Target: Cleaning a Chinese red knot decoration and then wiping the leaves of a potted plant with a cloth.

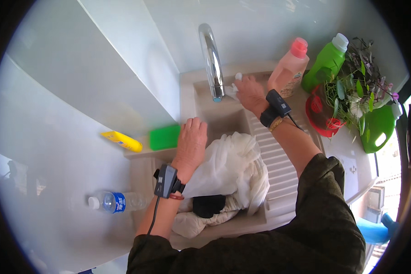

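My left hand (191,139) is at the left rim of the stone laundry sink (188,85), against the right end of a green block (164,137). Its palm faces down, so I cannot tell whether the fingers grip anything. Behind the chrome faucet (212,61), to its right, my right hand (250,93) reaches to the back ledge. Small white material (232,90) shows beside its fingers; whether it is held is hidden. White sheer fabric (222,164) lies bunched in the basin below my hands. A black cloth (209,206) rests on it near the front.
A ribbed washboard (277,171) slopes along the basin's right. Pink (289,68) and green (325,63) detergent bottles, a potted plant (356,85), a red basin (318,113) and a green jug (378,128) stand right. A yellow tube (122,141) and water bottle (118,202) are left.
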The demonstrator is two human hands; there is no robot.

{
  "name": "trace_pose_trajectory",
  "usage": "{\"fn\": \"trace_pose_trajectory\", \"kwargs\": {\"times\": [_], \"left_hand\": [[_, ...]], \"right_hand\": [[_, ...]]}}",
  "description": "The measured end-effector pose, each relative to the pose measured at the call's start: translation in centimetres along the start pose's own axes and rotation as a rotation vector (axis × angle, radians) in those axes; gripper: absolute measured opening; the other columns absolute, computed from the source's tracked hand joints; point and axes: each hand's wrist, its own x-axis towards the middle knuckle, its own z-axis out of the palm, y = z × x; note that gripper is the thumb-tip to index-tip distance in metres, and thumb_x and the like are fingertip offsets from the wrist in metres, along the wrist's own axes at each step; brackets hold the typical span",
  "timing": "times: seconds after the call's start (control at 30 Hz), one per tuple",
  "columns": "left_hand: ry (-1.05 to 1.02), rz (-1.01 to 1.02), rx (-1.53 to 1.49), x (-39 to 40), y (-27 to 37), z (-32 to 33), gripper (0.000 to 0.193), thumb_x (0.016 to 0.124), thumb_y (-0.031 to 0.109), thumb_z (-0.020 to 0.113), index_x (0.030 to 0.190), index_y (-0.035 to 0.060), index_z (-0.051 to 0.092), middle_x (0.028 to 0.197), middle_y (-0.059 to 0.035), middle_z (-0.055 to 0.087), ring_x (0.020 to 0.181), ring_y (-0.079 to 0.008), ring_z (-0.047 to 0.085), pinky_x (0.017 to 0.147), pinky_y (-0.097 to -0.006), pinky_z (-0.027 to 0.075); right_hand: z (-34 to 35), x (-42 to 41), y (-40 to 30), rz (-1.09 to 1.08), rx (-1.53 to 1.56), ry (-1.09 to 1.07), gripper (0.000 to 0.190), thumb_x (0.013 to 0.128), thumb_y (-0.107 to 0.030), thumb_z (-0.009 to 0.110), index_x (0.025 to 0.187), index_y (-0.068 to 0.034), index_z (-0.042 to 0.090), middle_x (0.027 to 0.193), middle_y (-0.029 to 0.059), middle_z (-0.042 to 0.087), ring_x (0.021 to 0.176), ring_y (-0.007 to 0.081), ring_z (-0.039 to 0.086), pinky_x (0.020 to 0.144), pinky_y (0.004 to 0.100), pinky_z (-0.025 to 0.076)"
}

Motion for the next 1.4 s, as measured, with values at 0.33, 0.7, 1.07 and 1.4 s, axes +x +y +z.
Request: {"fn": "trace_pose_trajectory", "kwargs": {"times": [0.33, 0.7, 1.07, 1.4], "left_hand": [[0.023, -0.237, 0.022, 2.0, -0.9, 2.6, 0.01, 0.075, 0.005, 0.064, 0.083, 0.0032, 0.058, 0.094, -0.0142, 0.051, 0.093, -0.0346, 0.049, 0.081, -0.0457, 0.043], [0.349, -0.365, -0.588, 9.5, -2.4, 0.0, 0.021, 0.095, 0.016, 0.053, 0.107, -0.0004, 0.059, 0.093, -0.0125, 0.067, 0.087, -0.0262, 0.066, 0.077, -0.0363, 0.05], [0.372, -0.506, -1.454, 10.8, 5.2, -10.3, 0.038, 0.1, 0.036, 0.042, 0.107, 0.0008, 0.056, 0.081, -0.008, 0.062, 0.068, -0.0171, 0.061, 0.063, -0.0287, 0.046], [0.243, -0.717, -1.128, 14.8, 5.1, -11.3, 0.024, 0.095, 0.024, 0.047, 0.097, 0.0, 0.052, 0.07, -0.0056, 0.054, 0.051, -0.0121, 0.051, 0.046, -0.0287, 0.039]], "right_hand": [[-0.6, -0.8, 1.4, -0.082, 0.009, -0.119, 0.013, 0.081, -0.015, 0.057, 0.087, -0.011, 0.066, 0.091, 0.0131, 0.063, 0.092, 0.0338, 0.06, 0.073, 0.0462, 0.052], [-4.2, 0.2, -0.5, 0.122, 0.195, 0.054, 0.024, 0.078, -0.015, 0.06, 0.1, -0.011, 0.067, 0.094, 0.0151, 0.063, 0.093, 0.0363, 0.059, 0.078, 0.048, 0.05], [-13.9, 4.1, -2.8, 0.096, 0.731, 0.532, 0.026, 0.077, -0.015, 0.064, 0.102, -0.008, 0.066, 0.092, 0.0178, 0.061, 0.087, 0.0359, 0.06, 0.076, 0.0448, 0.049], [-20.7, 8.0, -5.8, -0.416, 0.572, 0.518, 0.033, 0.07, -0.005, 0.064, 0.102, -0.01, 0.069, 0.097, 0.0108, 0.063, 0.097, 0.0292, 0.059, 0.082, 0.0384, 0.051]]}}
